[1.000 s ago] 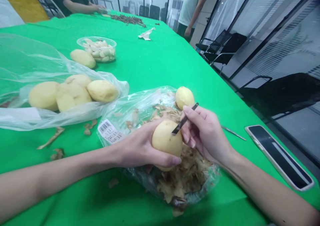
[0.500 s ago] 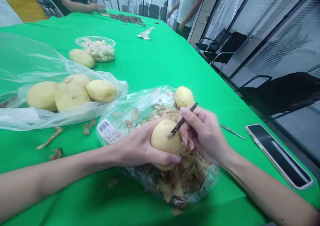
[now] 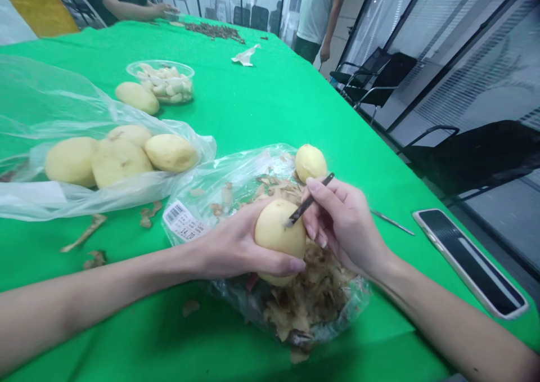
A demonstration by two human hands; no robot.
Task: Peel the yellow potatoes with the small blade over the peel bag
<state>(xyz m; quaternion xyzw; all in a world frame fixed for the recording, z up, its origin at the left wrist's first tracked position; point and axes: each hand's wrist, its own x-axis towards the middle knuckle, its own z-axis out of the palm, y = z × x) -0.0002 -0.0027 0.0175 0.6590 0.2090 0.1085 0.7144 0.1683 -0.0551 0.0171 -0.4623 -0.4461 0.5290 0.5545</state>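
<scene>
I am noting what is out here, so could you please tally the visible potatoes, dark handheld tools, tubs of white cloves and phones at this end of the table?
Potatoes: 7
Dark handheld tool: 1
Tub of white cloves: 1
Phone: 1
Total: 10

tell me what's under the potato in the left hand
Brown peels and a clear bag show around the potato. Whatever lies directly beneath is covered by the potato and the left hand.
</scene>
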